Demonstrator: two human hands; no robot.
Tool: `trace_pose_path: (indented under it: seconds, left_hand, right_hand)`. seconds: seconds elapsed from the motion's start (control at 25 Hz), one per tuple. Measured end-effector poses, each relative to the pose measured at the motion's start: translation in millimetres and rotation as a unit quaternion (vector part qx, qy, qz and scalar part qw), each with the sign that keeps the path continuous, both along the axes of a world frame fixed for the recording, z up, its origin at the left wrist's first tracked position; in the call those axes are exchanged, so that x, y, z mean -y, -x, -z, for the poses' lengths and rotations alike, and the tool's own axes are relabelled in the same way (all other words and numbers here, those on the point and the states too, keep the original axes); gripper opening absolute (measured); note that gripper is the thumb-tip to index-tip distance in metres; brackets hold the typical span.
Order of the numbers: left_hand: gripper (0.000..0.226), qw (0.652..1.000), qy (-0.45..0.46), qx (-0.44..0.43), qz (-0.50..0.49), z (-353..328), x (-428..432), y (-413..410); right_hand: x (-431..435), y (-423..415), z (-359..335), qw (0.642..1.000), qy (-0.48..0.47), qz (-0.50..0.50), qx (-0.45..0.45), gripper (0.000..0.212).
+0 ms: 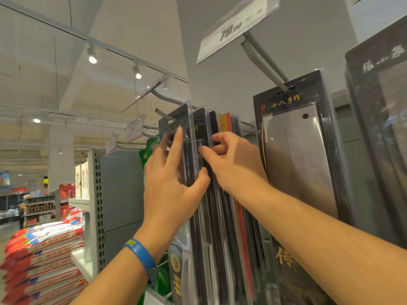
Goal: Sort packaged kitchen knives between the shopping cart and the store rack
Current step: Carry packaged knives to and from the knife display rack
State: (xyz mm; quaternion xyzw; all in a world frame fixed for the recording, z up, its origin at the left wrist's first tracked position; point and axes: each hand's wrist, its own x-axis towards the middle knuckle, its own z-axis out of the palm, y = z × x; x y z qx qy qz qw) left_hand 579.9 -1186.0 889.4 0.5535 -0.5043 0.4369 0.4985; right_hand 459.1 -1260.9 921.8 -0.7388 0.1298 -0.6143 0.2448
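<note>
Two hands and two forearms are shown. The left hand (174,194) is seen at lower centre of the frame, and the right hand (233,164) at centre, to its right. Both hands are bare. The left forearm (114,280) and the right forearm (330,245) are bare as far as the frame edges.

One item is worn: a wristband (141,254) on the left wrist, at lower centre-left. It is a smooth, flat, closed blue band, fitted closely round the wrist. Yellow block lettering is printed along its outer face, and only the final letters can be seen. A second yellow marking, too blurred to be identified, is printed further round the band.
</note>
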Motion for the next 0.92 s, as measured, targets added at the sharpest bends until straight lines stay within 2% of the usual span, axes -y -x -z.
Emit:
trace_pose_path:
  seconds: [0.12,0.28,0.52,0.6,0.68,0.8,0.92]
  left_hand:
    - [0.085,1.0,-0.003,0.004,-0.008,-1,1,-2]
    - [0.085,1.0,-0.003,0.01,-0.018,0,0,-5]
    - [0.086,1.0,-0.002,0.004,-0.012,0,1,-5]
    - [0.085,1.0,-0.003,0.001,-0.002,0,1,-3]
    - [0.085,1.0,-0.006,0.0,0.007,0,0,-3]
    - [0.084,1.0,-0.006,-0.001,0.014,1,0,-3]
    - [0.084,1.0,-0.003,-0.004,0.013,1,0,-2]
  right_hand:
    - [-1,-3,-6,0.997,-0.042,-0.053,-0.03,0.037]
    - [-4,-5,-5,0.994,-0.05,-0.1,-0.016,0.034]
    - [0,-5,-2,0.995,-0.02,-0.1,-0.024,0.028]
    - [10,1,4,0.997,-0.008,-0.071,0.037,0.02]
    - [24,5,11,0.995,0.001,0.001,0.098,0.018]
    - [45,5,18,0.995,0.04,0.071,0.061,0.025]
    - [57,3,11,0.999,-0.019,0.043,0.025,0.011]
